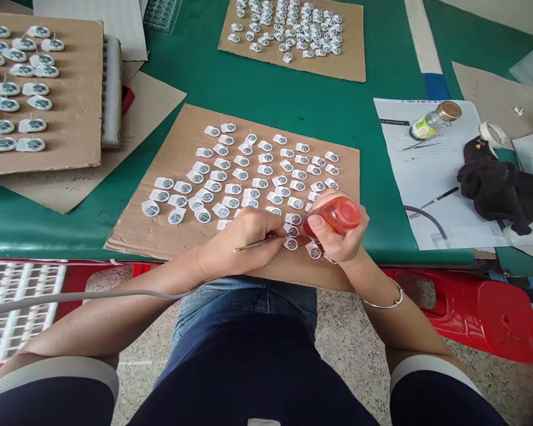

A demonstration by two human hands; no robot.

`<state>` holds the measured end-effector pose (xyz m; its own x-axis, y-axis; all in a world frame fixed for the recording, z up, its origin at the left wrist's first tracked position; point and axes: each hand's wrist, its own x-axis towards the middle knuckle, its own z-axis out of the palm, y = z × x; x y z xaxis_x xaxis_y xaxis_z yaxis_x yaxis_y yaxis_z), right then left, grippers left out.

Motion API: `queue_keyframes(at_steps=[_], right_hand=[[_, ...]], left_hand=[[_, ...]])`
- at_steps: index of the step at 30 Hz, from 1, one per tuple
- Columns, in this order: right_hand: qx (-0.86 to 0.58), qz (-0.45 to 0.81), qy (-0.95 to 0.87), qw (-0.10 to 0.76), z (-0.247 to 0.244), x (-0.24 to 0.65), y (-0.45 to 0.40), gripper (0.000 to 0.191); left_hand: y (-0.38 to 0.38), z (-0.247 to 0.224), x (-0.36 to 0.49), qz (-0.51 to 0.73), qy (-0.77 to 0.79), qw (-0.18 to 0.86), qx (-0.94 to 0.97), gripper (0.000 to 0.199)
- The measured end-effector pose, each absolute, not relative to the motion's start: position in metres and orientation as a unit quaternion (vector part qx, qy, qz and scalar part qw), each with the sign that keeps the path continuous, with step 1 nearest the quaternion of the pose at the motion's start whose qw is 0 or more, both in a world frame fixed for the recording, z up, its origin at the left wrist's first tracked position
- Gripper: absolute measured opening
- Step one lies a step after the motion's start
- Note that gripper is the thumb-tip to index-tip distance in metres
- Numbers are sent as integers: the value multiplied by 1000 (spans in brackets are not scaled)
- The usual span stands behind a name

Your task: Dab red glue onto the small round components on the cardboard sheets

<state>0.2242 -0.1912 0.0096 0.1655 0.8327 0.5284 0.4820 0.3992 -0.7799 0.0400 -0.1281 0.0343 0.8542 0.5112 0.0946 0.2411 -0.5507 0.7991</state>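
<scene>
My left hand (253, 234) is closed around slim metal tweezers (258, 242), whose rear end sticks out to the left; their tips are hidden by my fingers. My right hand (344, 236) grips a small squeeze bottle (335, 214) of red liquid, tipped over with its base towards me. Its nozzle is hard to make out. Both hands are above a brown cardboard sheet (135, 219) set with rows of small white round parts with dark printed faces. Closest to my fingertips is one such part (291, 244), between the two hands.
More white parts lie on a cardboard sheet (44, 163) raised on the left and another (249, 44) at the back. On the right are a printed paper (404, 195), a gold-capped glass jar (435, 121), a tape roll (493, 135) and a black cloth (500, 189). A grey cable (93, 294) crosses my left forearm.
</scene>
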Motion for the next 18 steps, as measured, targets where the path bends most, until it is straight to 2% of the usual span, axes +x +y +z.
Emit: queue_keyframes(at_steps=[18], right_hand=[[-511, 150, -620, 576, 8, 225, -191, 11]], left_hand=[[-128, 36, 40, 151, 229, 447, 851, 17]])
